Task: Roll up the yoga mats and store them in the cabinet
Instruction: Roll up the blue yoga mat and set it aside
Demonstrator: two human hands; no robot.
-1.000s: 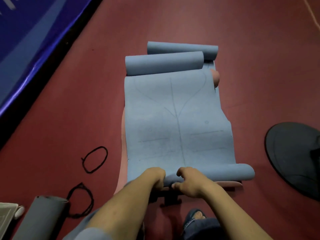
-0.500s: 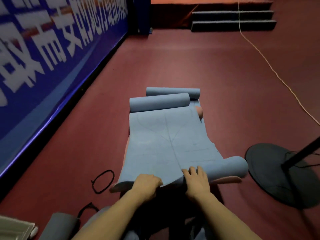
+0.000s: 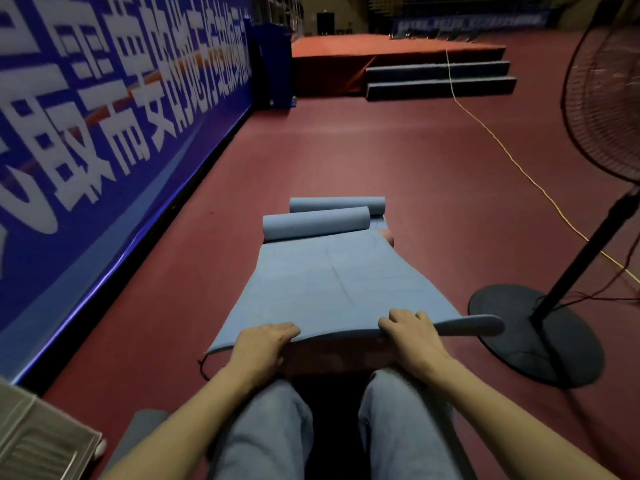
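Red gym floor, blue yoga mat near edge lifted, left hand and right hand both gripping it, fan base at 3 o'clock.

Item, to your left: a long blue banner along the wall, carrying one row of large white Chinese characters. You see them at a steep slant and blurred; a character near the middle looks like 支, but you cannot read the line with any confidence. An orange stripe crosses the lettering.

Item, far end of the hall: a second blue banner, its print too small to read.
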